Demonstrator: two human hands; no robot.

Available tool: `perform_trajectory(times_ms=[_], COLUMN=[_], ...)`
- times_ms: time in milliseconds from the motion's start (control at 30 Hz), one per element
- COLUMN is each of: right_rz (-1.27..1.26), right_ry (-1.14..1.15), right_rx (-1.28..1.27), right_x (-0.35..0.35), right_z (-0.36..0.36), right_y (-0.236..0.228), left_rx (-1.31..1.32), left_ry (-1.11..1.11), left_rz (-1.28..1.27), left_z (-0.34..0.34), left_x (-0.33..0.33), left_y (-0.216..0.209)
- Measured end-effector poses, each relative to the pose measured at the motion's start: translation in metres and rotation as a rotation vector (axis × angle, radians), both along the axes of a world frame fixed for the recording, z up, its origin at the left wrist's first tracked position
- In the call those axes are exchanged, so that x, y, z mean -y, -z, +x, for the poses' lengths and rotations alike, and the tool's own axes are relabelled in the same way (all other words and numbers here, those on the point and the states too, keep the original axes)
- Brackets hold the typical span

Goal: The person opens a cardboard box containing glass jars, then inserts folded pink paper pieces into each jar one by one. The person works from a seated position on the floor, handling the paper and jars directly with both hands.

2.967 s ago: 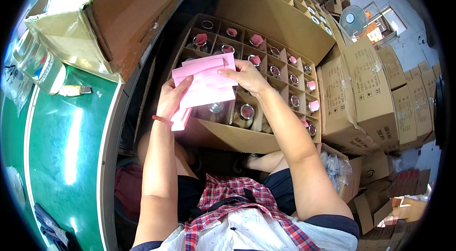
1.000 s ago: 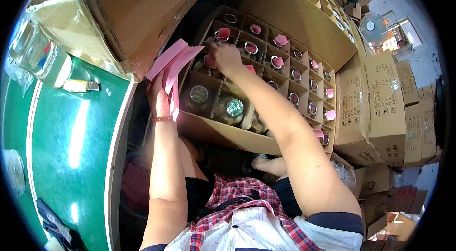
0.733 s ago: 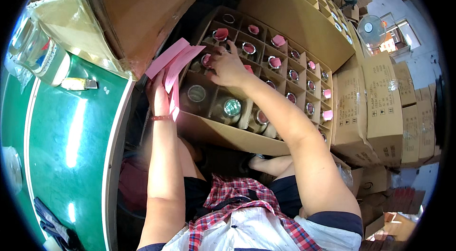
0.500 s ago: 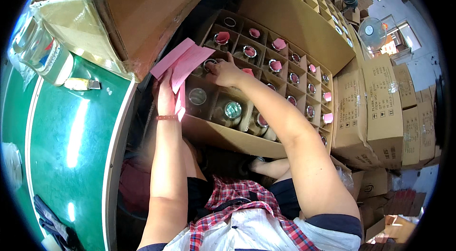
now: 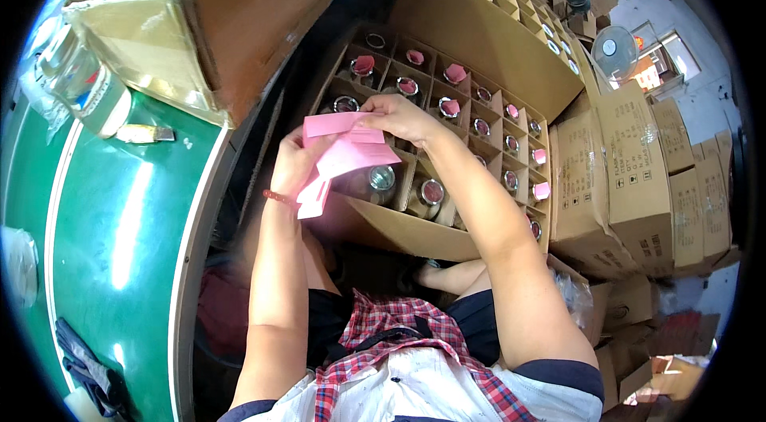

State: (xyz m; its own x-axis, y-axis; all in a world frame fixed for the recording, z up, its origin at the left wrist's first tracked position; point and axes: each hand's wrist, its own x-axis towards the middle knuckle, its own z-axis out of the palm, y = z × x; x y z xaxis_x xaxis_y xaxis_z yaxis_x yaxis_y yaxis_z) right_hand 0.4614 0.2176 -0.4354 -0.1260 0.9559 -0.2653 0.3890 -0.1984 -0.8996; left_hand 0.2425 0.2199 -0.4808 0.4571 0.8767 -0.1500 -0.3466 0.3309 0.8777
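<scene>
A loose bunch of pink paper slips (image 5: 351, 157) is gripped in my left hand (image 5: 294, 165), fanned out over the near-left corner of an open carton (image 5: 399, 232). My right hand (image 5: 400, 119) pinches the upper right edge of the slips between thumb and fingers. Cardboard dividers split the carton into cells with glass bottles standing in them. Rolled or folded pink paper (image 5: 455, 73) pokes out of many bottle mouths. Near my hands, one glass bottle (image 5: 381, 178) shows no pink paper at its mouth. The slips and my hands hide some cells.
To the left stands a green-topped table (image 5: 120, 214) with a clear jar (image 5: 89, 95), a small yellowish item (image 5: 145, 134) and dark gloves (image 5: 89, 366). A large carton (image 5: 255, 31) sits at its far end. Stacked cartons (image 5: 638, 175) and a fan (image 5: 616, 51) are on the right.
My right hand has come away from a bottle mouth, up and back to the slips, and now pinches their edge. The slips have shifted right and nearer, turning flatter.
</scene>
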Motion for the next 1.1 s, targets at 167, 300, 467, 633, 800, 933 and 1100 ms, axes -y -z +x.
perform_trajectory(times_ms=[167, 300, 467, 633, 800, 933, 1100], right_rz=[0.395, 0.370, 0.376, 0.477, 0.381, 0.361, 0.542], right_ry=[0.038, -0.140, -0.263, -0.477, -0.319, -0.213, -0.199], right_rx=[0.158, 0.401, 0.754, 1.107, 0.926, 0.526, 0.546], right_x=[0.012, 0.023, 0.012, 0.000, 0.004, 0.014, 0.029], right_z=[0.005, -0.016, -0.053, -0.096, -0.097, -0.077, -0.065], right_y=[-0.026, -0.033, -0.001, 0.015, 0.031, 0.030, 0.060], left_rx=[-0.049, -0.146, -0.057, 0.014, 0.020, 0.059, 0.049], left_ry=[-0.041, -0.217, -0.328, -0.395, -0.483, -0.538, -0.479], left_rz=[0.060, 0.106, -0.038, -0.057, -0.086, -0.123, -0.141], left_z=[-0.037, -0.082, -0.133, -0.159, -0.163, -0.167, -0.163], left_x=[0.019, 0.044, 0.088, 0.117, 0.130, 0.132, 0.131], left_y=[-0.007, -0.034, -0.041, -0.026, -0.032, -0.015, -0.012])
